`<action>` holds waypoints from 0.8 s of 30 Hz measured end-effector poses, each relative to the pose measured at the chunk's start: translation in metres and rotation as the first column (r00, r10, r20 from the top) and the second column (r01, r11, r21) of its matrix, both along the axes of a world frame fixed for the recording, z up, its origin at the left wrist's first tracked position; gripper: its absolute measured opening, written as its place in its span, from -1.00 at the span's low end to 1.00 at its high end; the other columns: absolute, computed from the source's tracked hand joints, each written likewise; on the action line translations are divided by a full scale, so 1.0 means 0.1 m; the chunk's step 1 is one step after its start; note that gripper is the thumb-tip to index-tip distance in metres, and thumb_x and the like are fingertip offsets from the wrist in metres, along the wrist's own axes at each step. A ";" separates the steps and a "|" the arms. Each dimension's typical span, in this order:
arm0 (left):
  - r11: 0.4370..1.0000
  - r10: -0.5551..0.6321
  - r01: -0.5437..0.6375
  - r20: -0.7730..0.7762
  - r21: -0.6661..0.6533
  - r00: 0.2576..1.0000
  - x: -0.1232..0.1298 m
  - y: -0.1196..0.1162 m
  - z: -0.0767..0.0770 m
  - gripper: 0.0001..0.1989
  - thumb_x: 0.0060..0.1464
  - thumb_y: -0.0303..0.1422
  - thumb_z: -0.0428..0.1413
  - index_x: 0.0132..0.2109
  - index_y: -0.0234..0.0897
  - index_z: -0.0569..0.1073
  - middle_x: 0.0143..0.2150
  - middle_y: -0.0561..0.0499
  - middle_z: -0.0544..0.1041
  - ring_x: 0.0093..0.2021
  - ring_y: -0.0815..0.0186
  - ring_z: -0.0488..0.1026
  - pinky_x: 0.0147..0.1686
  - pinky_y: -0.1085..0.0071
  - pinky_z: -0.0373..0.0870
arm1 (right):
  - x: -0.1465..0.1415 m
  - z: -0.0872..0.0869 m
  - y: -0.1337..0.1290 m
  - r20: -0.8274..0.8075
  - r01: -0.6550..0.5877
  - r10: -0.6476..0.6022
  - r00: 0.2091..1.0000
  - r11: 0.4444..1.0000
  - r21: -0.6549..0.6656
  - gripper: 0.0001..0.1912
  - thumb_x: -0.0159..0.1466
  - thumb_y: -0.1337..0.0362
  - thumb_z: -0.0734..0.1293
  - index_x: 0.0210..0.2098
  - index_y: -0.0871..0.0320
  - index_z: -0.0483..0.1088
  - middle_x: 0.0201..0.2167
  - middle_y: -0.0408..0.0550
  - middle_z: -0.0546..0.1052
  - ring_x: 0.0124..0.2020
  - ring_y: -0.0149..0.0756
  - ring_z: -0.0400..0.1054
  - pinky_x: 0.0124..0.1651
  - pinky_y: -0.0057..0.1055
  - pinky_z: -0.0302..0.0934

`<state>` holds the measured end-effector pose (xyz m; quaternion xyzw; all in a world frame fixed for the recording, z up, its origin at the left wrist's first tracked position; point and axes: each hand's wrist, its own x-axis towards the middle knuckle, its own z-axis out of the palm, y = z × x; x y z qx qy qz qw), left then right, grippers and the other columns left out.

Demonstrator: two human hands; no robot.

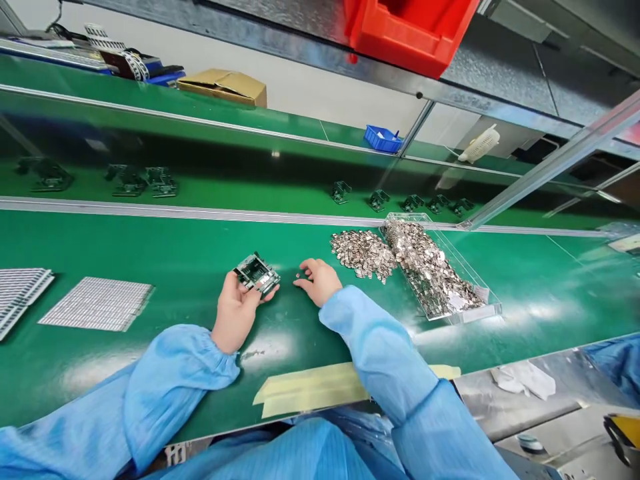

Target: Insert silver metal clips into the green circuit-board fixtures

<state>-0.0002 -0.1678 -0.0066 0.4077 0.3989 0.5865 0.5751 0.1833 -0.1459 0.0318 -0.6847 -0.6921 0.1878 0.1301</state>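
Note:
My left hand is closed round a small green circuit board assembly, its frame-like top tilted toward me. Just right of it, my right hand hovers low over the green bench with thumb and fingers drawn together; whatever is between the tips is too small to name. Beyond that hand lies a loose pile of small shiny metal pieces. A clear plastic tray, holding many more of the same pieces, adjoins the pile on the right.
White gridded sheets and a stack of strips lie at left. Several board assemblies stand on the green strip behind the rail. Yellow tape marks the front edge. A red bin hangs overhead; a slanted metal post rises at right.

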 end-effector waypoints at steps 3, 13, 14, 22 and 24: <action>0.999 -0.033 0.033 0.013 -0.038 0.999 0.03 -0.04 0.03 -0.50 -0.05 -0.22 0.30 -0.03 -0.26 0.27 -0.13 -0.08 0.57 -0.23 0.19 0.62 -0.20 0.23 0.61 | -0.07 -0.04 0.17 0.156 -0.067 0.079 0.985 0.995 -0.080 -0.82 0.28 0.29 0.39 -0.13 0.19 0.42 -0.15 0.04 0.46 -0.19 -0.27 0.43 -0.14 -0.40 0.28; 0.998 -0.055 0.055 -0.004 -0.040 0.998 0.10 -0.08 0.03 -0.48 -0.03 -0.19 0.29 -0.04 -0.26 0.23 -0.08 -0.13 0.55 -0.24 0.18 0.62 -0.28 0.26 0.63 | -0.34 0.07 0.19 0.409 -0.189 0.261 0.875 0.960 -0.208 -0.70 0.37 0.52 0.07 -0.04 0.37 0.37 -0.06 0.32 0.43 -0.02 -0.02 0.41 -0.10 -0.21 0.33; 0.998 -0.057 0.057 -0.006 -0.038 0.998 0.10 -0.08 0.03 -0.49 -0.03 -0.20 0.29 -0.04 -0.26 0.23 -0.08 -0.13 0.55 -0.23 0.17 0.62 -0.27 0.27 0.63 | -0.35 0.06 0.18 0.413 -0.192 0.264 0.872 0.959 -0.206 -0.69 0.37 0.52 0.06 -0.03 0.38 0.36 -0.05 0.33 0.43 -0.01 -0.01 0.41 -0.09 -0.21 0.33; 0.996 -0.085 0.085 0.009 -0.033 0.996 0.12 -0.11 0.02 -0.47 -0.04 -0.18 0.30 -0.04 -0.26 0.23 -0.05 -0.14 0.53 -0.22 0.17 0.62 -0.25 0.28 0.62 | -0.13 0.12 0.16 0.326 -0.194 0.248 0.912 0.962 -0.189 -0.80 0.34 0.43 0.22 -0.06 0.32 0.37 -0.06 0.16 0.48 -0.09 -0.17 0.43 -0.04 -0.27 0.29; 0.996 -0.081 0.080 -0.006 -0.031 0.997 0.13 -0.11 0.03 -0.46 -0.05 -0.18 0.30 -0.03 -0.26 0.22 -0.06 -0.14 0.53 -0.21 0.15 0.62 -0.25 0.26 0.62 | -0.10 0.12 0.17 0.274 -0.200 0.241 0.931 0.965 -0.170 -0.83 0.30 0.44 0.25 -0.13 0.30 0.41 -0.09 0.14 0.50 -0.12 -0.18 0.43 -0.07 -0.30 0.28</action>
